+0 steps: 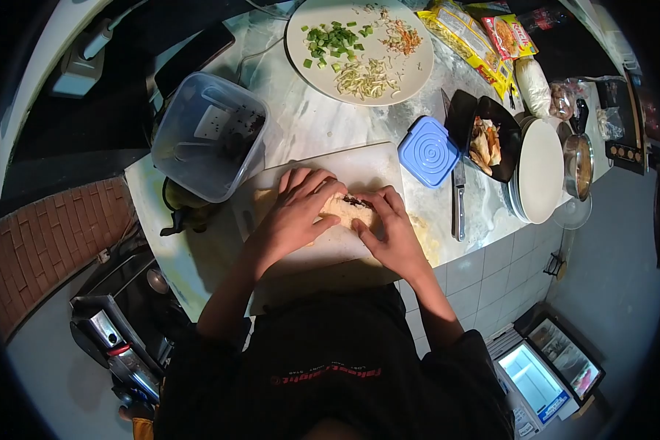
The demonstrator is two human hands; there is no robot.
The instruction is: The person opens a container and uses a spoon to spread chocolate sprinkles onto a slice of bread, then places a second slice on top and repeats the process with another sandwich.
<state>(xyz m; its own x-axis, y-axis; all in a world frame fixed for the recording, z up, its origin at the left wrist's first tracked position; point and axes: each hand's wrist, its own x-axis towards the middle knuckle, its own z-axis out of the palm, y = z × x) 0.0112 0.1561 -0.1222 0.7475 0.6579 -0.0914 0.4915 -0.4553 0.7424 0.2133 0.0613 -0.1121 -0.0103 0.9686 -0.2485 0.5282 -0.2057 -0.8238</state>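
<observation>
A pale slice of bread (347, 217) with dark bits of filling along its upper edge lies on a white cutting board (370, 163). From the left, my left hand (301, 207) bends its fingers and thumb over the bread. My right hand (390, 226) grips its other end between thumb and fingers. Another piece of bread (263, 198) shows partly behind my left hand. Beyond the board's left edge, a clear plastic container (211, 136) holds dark bits like the filling.
A large plate (323, 77) of chopped greens and shreds stands at the back. Right of the board are a blue lid (428, 152), a knife (458, 205), a black bowl (504, 158) of food and stacked plates (541, 172). Noodle packets (469, 44) lie farther back.
</observation>
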